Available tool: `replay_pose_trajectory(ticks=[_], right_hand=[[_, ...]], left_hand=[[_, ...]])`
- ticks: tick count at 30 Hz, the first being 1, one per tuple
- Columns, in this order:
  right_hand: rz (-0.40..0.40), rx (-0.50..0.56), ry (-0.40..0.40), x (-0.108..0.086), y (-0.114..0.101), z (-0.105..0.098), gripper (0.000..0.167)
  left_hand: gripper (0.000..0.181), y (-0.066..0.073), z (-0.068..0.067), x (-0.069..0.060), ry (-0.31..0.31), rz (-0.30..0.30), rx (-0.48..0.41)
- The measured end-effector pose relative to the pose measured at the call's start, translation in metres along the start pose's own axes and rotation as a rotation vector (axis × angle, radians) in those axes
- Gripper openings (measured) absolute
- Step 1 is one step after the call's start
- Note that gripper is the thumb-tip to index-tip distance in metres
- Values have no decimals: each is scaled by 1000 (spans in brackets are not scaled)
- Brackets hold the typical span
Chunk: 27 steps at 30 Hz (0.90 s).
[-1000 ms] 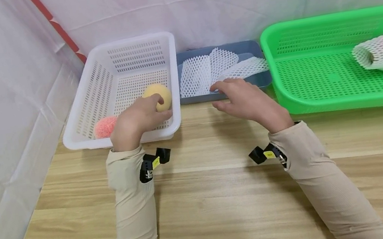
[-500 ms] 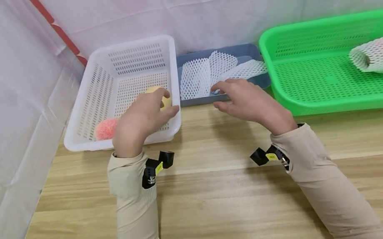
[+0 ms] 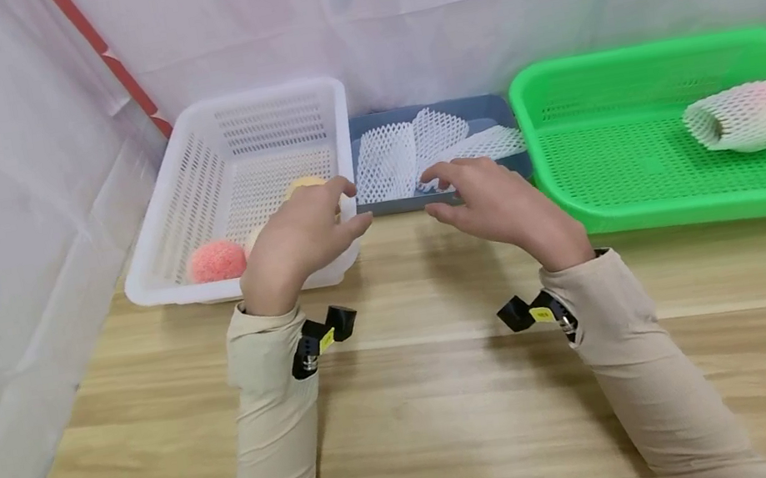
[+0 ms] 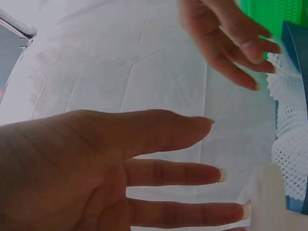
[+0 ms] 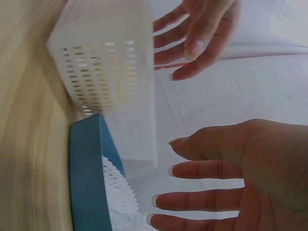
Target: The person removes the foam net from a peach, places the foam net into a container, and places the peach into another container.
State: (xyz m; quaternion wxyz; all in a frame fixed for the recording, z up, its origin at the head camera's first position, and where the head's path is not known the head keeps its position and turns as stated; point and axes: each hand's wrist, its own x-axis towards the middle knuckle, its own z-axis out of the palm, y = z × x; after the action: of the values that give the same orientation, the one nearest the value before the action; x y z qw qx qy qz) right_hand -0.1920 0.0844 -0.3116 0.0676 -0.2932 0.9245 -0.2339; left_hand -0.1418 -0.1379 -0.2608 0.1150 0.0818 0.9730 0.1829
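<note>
My left hand (image 3: pixel 306 235) hovers over the front right corner of the white basket (image 3: pixel 253 97), its fingers relaxed and holding nothing. Under and behind it in the basket lie a pink round fruit (image 3: pixel 218 261), a pale one (image 3: pixel 251 241) mostly hidden, and a yellow one (image 3: pixel 305 183) partly covered by the hand. My right hand (image 3: pixel 499 207), also holding nothing, hangs at the front edge of a blue-grey tray (image 3: pixel 407 203). Several white foam net sleeves (image 3: pixel 385 161) lie in that tray. The left wrist view shows the left palm (image 4: pixel 96 163) with fingers extended.
To the right stands a green basket (image 3: pixel 647 178) with a pinkish fruit in a foam net sleeve (image 3: pixel 750 116). White cloth (image 3: pixel 431 28) hangs behind the containers. The wooden table (image 3: pixel 425 401) extends in front of them.
My left hand has moved right, away from the yellow fruit towards the basket's right rim, and the pale fruit has come into sight. The right hand stays nearly still. The view has shifted slightly.
</note>
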Motion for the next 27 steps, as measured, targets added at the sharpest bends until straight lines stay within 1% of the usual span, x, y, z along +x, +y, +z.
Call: replay_pose_trajectory(ticks=[2,4,6,9,10,11,14,16,17,20,23,25,27], right_hand=[[-4,12,15,-1,0,-1,40],[-12,21,39,-4,1,-1,40],[-21,21,71,-8,4,-2,39],[-44,23,134,-13,8,-7,36],[-56,22,154,-15,9,-9,35],[-73,17,181,-17,11,-12,34],[-109,-14,253,-22,19,-25,31],[-112,-55,288,-25,28,-36,30],[-101,-80,292,-27,33,-41,30],[-26,-159,243,-32,53,-60,33],[48,-230,149,-36,78,-79,36],[82,-270,104,-38,98,-90,37],[111,-303,69,-40,118,-101,38]], left_hand=[[40,0,2,1,44,7,3],[37,0,4,2,100,17,4],[33,1,7,4,162,39,0],[28,7,13,9,236,80,-16],[27,10,15,12,252,90,-27],[27,14,18,14,264,101,-34],[28,25,29,25,273,134,-44],[31,34,37,33,267,156,-42],[32,39,40,36,264,165,-41],[35,53,51,47,254,178,-36],[38,66,62,55,242,165,-17],[42,73,69,61,225,148,24],[47,81,77,66,204,143,68]])
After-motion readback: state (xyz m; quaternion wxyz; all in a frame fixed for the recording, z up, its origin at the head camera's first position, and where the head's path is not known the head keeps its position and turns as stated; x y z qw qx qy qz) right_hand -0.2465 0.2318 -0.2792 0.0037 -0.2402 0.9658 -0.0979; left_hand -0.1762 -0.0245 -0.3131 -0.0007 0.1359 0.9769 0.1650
